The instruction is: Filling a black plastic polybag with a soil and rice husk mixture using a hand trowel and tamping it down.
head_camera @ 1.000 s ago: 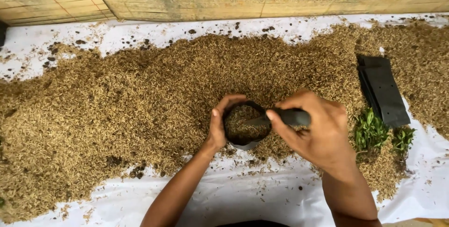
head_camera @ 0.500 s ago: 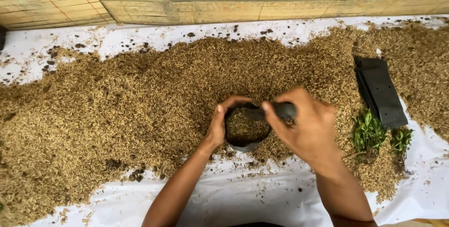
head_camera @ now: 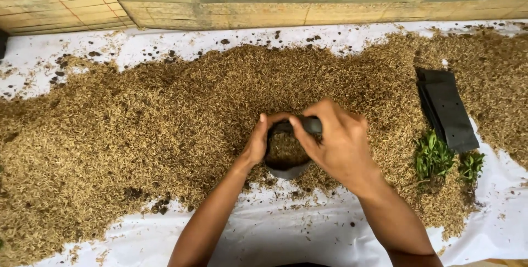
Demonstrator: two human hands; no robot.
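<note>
In the head view, the person's left hand (head_camera: 257, 145) wraps around the left rim of a small black grow bag (head_camera: 286, 159), thumb arched over the top edge and fingers curled narrowly against its side, so the bag stands upright directly between the two hands. The right hand (head_camera: 335, 143) comes in from the other side, its fingers (head_camera: 301, 132) bent close together and pinching the far and right part of the bag's rim, with a fold of black plastic showing just beyond the knuckles. Between the thumb of the left hand and the fingertips of the right, the bag's mouth is open and filled nearly to the brim with brown husk mix (head_camera: 283, 147). All around the fingers, on every side but the near one, spreads a wide heap of rice husks (head_camera: 137, 129) mixed with darker crumbs of soil. Below the wrists, toward the person, lies a bare stretch of white sheet (head_camera: 286, 228) that carries the whole heap. Well to the right of the right hand's knuckles, two small green seedlings (head_camera: 434, 157) rest on the husks, and just beyond them, farther from the fingers, a flat stack of empty black bags (head_camera: 448, 107) lies slanted. Far past the fingertips, at the top of the view, runs a woven bamboo wall (head_camera: 308, 0).
</note>
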